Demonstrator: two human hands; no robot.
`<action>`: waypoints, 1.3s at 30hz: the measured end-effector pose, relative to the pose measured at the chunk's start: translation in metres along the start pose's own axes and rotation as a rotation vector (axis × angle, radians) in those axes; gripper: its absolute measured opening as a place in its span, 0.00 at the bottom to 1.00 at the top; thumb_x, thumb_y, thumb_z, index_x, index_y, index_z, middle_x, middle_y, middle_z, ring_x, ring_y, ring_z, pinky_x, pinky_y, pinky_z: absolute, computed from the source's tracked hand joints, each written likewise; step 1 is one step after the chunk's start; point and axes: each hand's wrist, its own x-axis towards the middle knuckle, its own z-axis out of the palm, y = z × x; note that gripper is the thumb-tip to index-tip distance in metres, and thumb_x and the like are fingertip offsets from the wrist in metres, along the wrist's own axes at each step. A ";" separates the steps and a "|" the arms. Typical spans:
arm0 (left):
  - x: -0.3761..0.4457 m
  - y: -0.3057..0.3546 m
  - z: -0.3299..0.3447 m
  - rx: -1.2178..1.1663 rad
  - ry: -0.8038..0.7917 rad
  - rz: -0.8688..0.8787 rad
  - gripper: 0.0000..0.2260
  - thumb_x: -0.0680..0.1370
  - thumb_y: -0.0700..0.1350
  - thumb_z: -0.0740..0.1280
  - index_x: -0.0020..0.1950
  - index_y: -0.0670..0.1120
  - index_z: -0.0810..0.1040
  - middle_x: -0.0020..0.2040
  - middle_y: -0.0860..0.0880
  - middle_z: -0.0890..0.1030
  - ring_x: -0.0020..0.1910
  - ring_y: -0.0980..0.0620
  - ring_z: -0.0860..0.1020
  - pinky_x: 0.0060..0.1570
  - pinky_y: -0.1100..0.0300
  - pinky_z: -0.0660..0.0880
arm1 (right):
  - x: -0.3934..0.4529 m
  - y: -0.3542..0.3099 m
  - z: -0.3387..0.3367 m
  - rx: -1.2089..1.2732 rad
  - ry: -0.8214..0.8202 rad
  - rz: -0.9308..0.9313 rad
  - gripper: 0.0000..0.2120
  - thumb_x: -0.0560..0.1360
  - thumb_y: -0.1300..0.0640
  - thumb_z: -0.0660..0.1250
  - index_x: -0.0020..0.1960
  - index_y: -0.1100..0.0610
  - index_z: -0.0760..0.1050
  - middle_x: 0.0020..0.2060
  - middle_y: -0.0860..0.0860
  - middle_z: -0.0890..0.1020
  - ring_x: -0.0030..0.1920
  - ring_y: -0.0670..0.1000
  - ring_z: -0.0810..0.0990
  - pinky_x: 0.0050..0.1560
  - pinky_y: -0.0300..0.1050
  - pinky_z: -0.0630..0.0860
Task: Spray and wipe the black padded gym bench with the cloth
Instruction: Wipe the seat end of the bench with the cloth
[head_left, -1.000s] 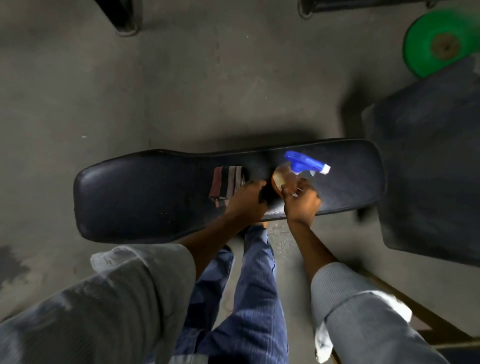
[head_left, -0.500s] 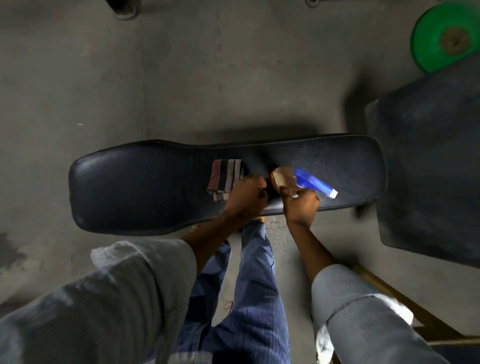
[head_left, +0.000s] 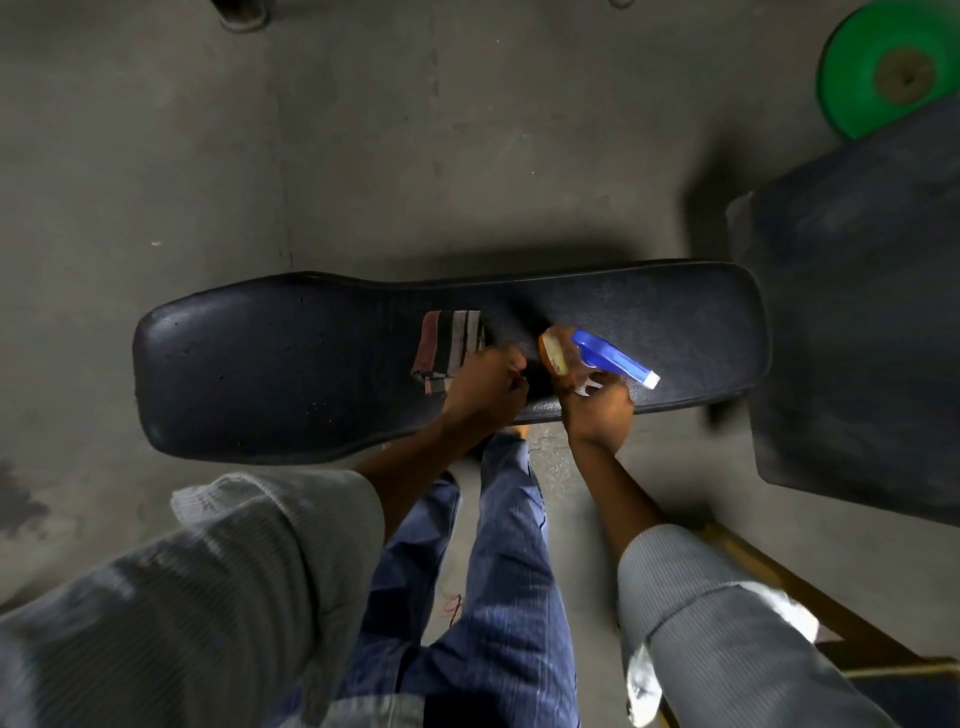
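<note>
One long black padded gym bench (head_left: 291, 374) lies crosswise on the grey concrete floor (head_left: 208, 156), carrying one striped folded cloth (head_left: 448, 345) near its middle and one clear spray bottle with a blue trigger head (head_left: 597, 358) just right of that, while one green round weight plate (head_left: 883, 67) sits at the far right and a second dark padded surface (head_left: 857, 322) stands beside the bench's right end. The left hand (head_left: 485, 387) reaches forward from a grey ribbed sleeve, fingers curled shut on the cloth's near edge and pressing it to the pad. The right hand (head_left: 597, 410) is wrapped around the bottle, nozzle pointing right; whether a finger sits on the trigger is hard to tell.
</note>
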 end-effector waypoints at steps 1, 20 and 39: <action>-0.002 0.000 0.000 -0.011 0.001 -0.003 0.03 0.83 0.40 0.66 0.53 0.45 0.80 0.48 0.48 0.80 0.48 0.50 0.81 0.48 0.61 0.72 | -0.001 0.003 0.000 0.021 -0.017 0.024 0.27 0.74 0.47 0.81 0.67 0.60 0.79 0.64 0.62 0.84 0.65 0.66 0.83 0.61 0.58 0.80; -0.062 -0.122 -0.005 0.093 0.359 -0.419 0.28 0.79 0.48 0.70 0.78 0.44 0.69 0.79 0.40 0.68 0.77 0.38 0.69 0.77 0.44 0.69 | -0.036 -0.029 0.110 -0.318 -0.153 -0.935 0.16 0.79 0.55 0.73 0.66 0.54 0.80 0.65 0.54 0.82 0.66 0.58 0.80 0.63 0.54 0.79; -0.052 -0.274 0.035 0.221 0.954 -0.557 0.28 0.86 0.55 0.62 0.83 0.44 0.67 0.85 0.40 0.62 0.85 0.38 0.58 0.83 0.33 0.54 | -0.056 -0.050 0.274 -0.627 -0.109 -1.583 0.29 0.89 0.45 0.57 0.86 0.55 0.61 0.86 0.55 0.64 0.87 0.59 0.59 0.85 0.70 0.54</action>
